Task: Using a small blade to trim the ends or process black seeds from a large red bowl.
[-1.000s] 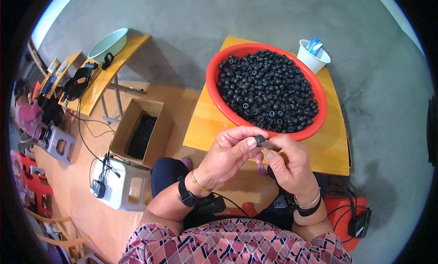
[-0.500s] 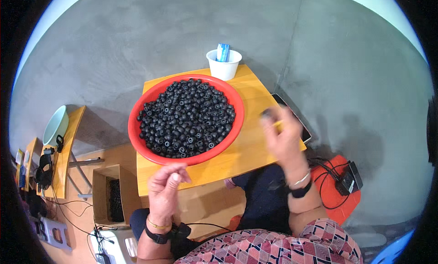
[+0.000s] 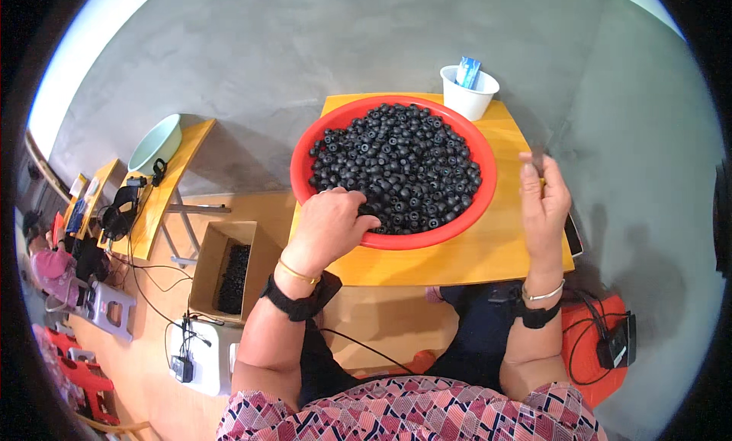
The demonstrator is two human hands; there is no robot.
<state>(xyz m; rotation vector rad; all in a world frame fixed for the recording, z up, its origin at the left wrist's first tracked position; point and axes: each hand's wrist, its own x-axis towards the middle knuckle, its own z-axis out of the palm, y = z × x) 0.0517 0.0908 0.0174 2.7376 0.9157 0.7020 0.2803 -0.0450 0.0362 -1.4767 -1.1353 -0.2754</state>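
A wide red basin [image 3: 486, 183] holds a heap of small round black hollow pieces [image 3: 396, 163], rubber or plastic. My left hand [image 3: 328, 220] reaches over the basin's near left rim into the heap. Its thumb stands apart from the index finger, and the other fingertips are hidden. Right of the basin, my right hand [image 3: 545, 205] is raised and closed round a small tool [image 3: 538, 160] with a thin dark blade-like end and a bit of yellow. Most of that tool is covered by the fingers.
The basin stands on a yellow wooden table [image 3: 427, 267]. At its back is a white tub [image 3: 467, 102] with a blue packet. A cardboard box [image 3: 200, 277] of black pieces sits on the floor at left, near cables and a white stool [image 3: 206, 361]. An orange seat [image 3: 595, 384] carries a black adapter.
My left hand has gone from before the basin into the black pieces. My right hand is raised more upright, still with the tool. The view has shifted left.
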